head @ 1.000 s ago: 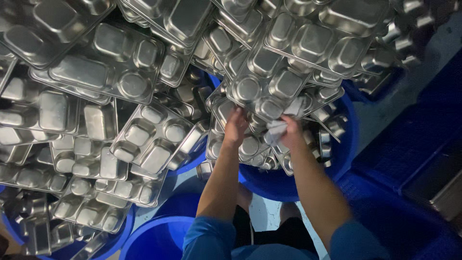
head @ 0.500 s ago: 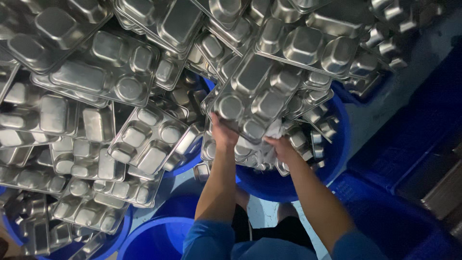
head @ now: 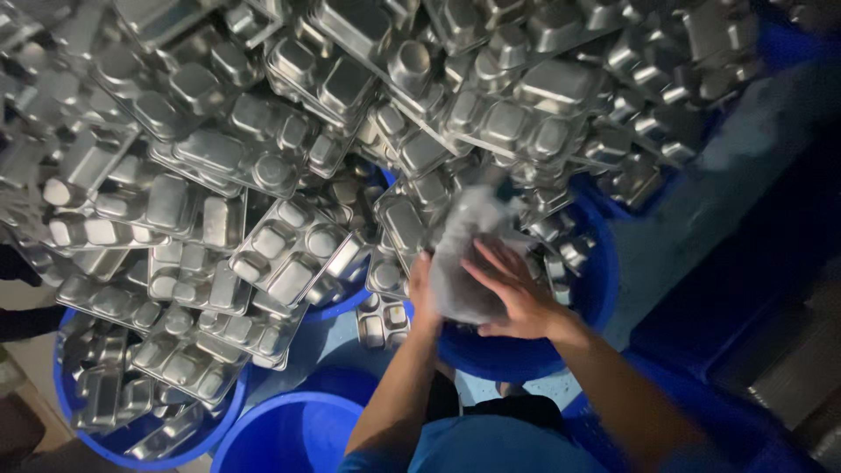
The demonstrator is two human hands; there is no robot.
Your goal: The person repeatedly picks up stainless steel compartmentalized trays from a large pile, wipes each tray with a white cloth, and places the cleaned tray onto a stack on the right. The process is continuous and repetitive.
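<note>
Both of my hands hold one steel compartment tray (head: 469, 254), which is blurred and tilted up on edge over a blue tub (head: 604, 289). My left hand (head: 420, 289) grips its lower left edge from behind. My right hand (head: 512, 298) lies flat on the tray's face with fingers spread. The blue tub under my hands is packed with more steel trays (head: 561, 245).
A big heap of steel compartment trays (head: 263, 175) fills the upper and left view. Another blue tub (head: 88, 394) at lower left holds trays. A blue tub (head: 289, 434) sits at the bottom centre. Blue crates (head: 745, 350) stand to the right.
My hands have pulled one tray up out of the tub and turned it on edge. My right hand has shifted onto its face. The view has moved closer.
</note>
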